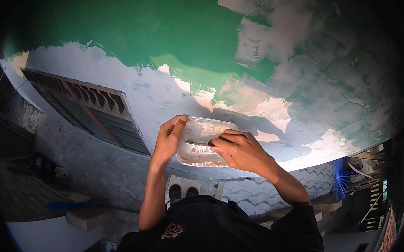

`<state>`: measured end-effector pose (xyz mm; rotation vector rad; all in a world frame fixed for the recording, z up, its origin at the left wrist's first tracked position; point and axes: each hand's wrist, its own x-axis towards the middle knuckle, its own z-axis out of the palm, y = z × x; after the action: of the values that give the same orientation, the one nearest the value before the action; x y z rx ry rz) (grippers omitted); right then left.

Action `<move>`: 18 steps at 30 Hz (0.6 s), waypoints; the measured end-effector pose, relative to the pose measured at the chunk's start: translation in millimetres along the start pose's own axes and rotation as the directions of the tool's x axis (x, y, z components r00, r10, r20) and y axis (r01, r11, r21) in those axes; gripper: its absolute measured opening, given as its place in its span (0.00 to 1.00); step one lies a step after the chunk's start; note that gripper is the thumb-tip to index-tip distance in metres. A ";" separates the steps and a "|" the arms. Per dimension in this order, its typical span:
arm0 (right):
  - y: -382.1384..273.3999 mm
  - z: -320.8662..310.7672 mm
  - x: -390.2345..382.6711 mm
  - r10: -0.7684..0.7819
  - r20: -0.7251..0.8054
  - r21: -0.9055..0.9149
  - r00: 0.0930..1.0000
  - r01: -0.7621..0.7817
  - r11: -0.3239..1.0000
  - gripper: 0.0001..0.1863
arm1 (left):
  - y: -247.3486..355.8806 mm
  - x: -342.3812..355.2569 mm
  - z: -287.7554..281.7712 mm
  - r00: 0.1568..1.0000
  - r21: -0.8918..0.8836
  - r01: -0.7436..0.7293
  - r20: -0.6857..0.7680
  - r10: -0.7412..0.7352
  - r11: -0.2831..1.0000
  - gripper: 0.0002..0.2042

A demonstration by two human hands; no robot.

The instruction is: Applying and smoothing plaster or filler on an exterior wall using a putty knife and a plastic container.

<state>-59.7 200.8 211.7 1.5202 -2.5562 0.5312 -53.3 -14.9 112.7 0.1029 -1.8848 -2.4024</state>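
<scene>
A clear plastic tub with whitish paste smeared inside is held out in front of my chest, close to the wall. My left hand grips its left rim, thumb on top. My right hand reaches into it, fingers pinched around what looks like a thin flat scraper. Most of that scraper is hidden by the fingers and the paste. Ahead, the green wall is partly covered with uneven white and grey filler.
A window with a brown wooden frame sits in the wall at left. Below my chest, my feet stand on a pale surface. White patterned tiles lie to the right, near a blue bristly object. A block-like ledge is at lower left.
</scene>
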 end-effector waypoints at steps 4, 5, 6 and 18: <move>-1.3 15.1 -9.6 -0.005 0.047 0.115 0.999 -0.001 0.993 0.06 | -7.8 -6.3 -5.1 0.993 -0.054 0.081 -0.078 -0.086 0.995 0.18; 0.8 15.5 -11.3 0.006 0.066 0.150 0.998 -0.016 0.989 0.07 | -7.6 -6.4 -4.4 0.993 -0.053 0.088 -0.078 -0.092 0.995 0.18; 3.1 13.5 -10.5 0.004 0.070 0.157 0.998 -0.015 0.988 0.07 | -5.6 -7.3 -3.5 0.993 -0.015 0.075 -0.089 -0.076 0.997 0.19; 23.5 1.0 -12.2 0.060 0.145 0.346 0.988 -0.107 0.932 0.10 | -22.2 -5.5 7.4 0.994 -0.102 0.097 -0.043 -0.102 0.990 0.18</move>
<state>-74.1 220.8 201.8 1.6017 -2.7503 0.9803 -49.2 -2.0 92.9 0.2514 -1.7758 -2.5294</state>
